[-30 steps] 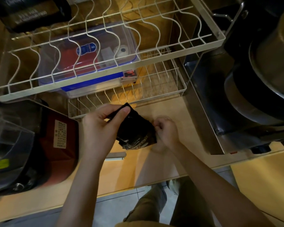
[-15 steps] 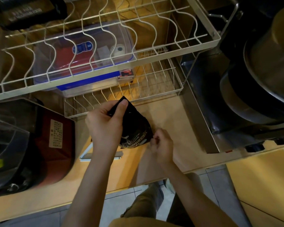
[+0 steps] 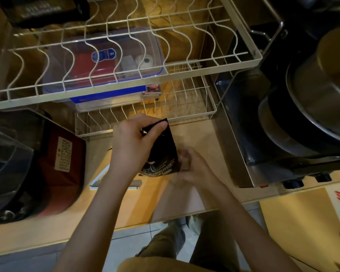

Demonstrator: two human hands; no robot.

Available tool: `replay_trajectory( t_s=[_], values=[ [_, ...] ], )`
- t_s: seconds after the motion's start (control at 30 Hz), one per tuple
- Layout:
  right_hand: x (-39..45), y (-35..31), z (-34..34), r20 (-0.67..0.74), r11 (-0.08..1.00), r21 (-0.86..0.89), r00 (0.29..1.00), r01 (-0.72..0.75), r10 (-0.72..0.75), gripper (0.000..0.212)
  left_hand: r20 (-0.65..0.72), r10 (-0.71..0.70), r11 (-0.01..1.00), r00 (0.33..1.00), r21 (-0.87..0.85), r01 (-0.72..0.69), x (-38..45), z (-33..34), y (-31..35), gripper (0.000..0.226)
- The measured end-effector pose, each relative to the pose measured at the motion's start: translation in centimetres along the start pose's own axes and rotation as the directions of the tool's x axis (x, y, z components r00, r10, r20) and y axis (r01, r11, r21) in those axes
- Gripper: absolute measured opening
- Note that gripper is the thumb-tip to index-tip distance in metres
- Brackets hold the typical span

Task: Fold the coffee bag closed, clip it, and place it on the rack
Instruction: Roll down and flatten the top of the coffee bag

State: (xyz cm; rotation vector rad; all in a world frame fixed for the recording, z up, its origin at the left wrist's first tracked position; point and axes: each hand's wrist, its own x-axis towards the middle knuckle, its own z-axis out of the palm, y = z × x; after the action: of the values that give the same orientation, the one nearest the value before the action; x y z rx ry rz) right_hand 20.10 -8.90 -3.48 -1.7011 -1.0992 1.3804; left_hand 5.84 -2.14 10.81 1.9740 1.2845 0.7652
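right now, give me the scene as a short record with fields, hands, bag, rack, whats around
left hand: left hand grips the top of the coffee bag
right hand: right hand at the bag's lower right edge, blurred; grip unclear
bag: black, held over the wooden counter, not on the rack
clip: none visible on the bag
rack: white wire rack, two tiers, behind the bag
lower tier: clear container with blue lid
left of hands: red bag
right: steel pots
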Motion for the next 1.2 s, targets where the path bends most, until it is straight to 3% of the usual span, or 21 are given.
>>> replay_trajectory(
  t_s=[0.03, 0.1, 0.17, 0.23, 0.33, 0.4, 0.47, 0.53, 0.67, 0.97, 1.2],
  values=[
    [0.1, -0.7, -0.6, 0.053, 0.997, 0.073, 0.998, 0.014, -0.018, 0.079, 0.020, 0.011, 1.000, 1.000, 0.011, -0.012, 0.2, -0.2, 0.0, 0.012],
    [0.7, -1.8, -1.3, 0.156, 0.997, 0.037, 0.986, 0.061, -0.066, 0.107, 0.081, 0.060, 0.997, 0.995, 0.034, -0.063, 0.4, -0.5, 0.1, 0.012],
    [1.4, -2.9, -1.4, 0.225, 0.993, -0.058, 0.970, 0.102, -0.086, 0.111, 0.126, 0.132, 0.989, 0.983, 0.043, -0.139, 0.5, -0.8, 0.1, 0.015],
    [1.9, -3.9, -1.1, 0.259, 0.988, -0.099, 0.962, 0.115, -0.087, 0.099, 0.105, 0.200, 0.976, 0.974, 0.065, -0.207, 0.4, -1.3, -0.3, 0.029],
    [2.1, -4.1, -1.1, 0.247, 0.990, -0.089, 0.965, 0.108, -0.083, 0.083, -0.147, 0.211, 0.975, 0.966, 0.103, -0.197, -1.3, -2.4, -2.3, 0.052],
    [2.2, -3.9, -1.3, 0.228, 0.986, -0.111, 0.969, 0.120, -0.093, 0.081, -0.377, 0.121, 0.993, 0.918, 0.049, -0.111, -4.1, -2.4, -4.5, 0.037],
    [2.2, -4.0, -1.3, 0.225, 0.979, -0.143, 0.968, 0.146, -0.111, 0.080, -0.449, -0.062, 0.998, 0.892, -0.045, 0.046, -6.8, -1.2, -7.3, 0.023],
    [2.2, -4.1, -1.3, 0.217, 0.973, -0.165, 0.969, 0.159, -0.122, 0.076, -0.323, -0.194, 0.981, 0.926, -0.090, 0.175, -8.5, 1.0, -10.0, 0.025],
    [2.4, -4.4, -1.3, 0.172, 0.979, -0.165, 0.981, 0.122, -0.093, 0.075, -0.107, -0.233, 0.970, 0.967, -0.099, 0.223, -8.6, 4.5, -12.6, 0.031],
    [1.9, -4.8, -1.2, 0.192, 0.992, -0.118, 0.981, 0.047, -0.024, 0.078, -0.246, -0.271, 0.962, 0.931, -0.085, 0.258, -7.8, 5.6, -13.1, 0.008],
    [0.0, -9.0, -4.2, 0.210, 0.996, -0.071, 0.977, 0.047, -0.031, 0.056, -0.205, -0.127, 0.992, 0.970, -0.024, 0.125, -6.5, 4.4, -12.4, 0.009]
  ],
)
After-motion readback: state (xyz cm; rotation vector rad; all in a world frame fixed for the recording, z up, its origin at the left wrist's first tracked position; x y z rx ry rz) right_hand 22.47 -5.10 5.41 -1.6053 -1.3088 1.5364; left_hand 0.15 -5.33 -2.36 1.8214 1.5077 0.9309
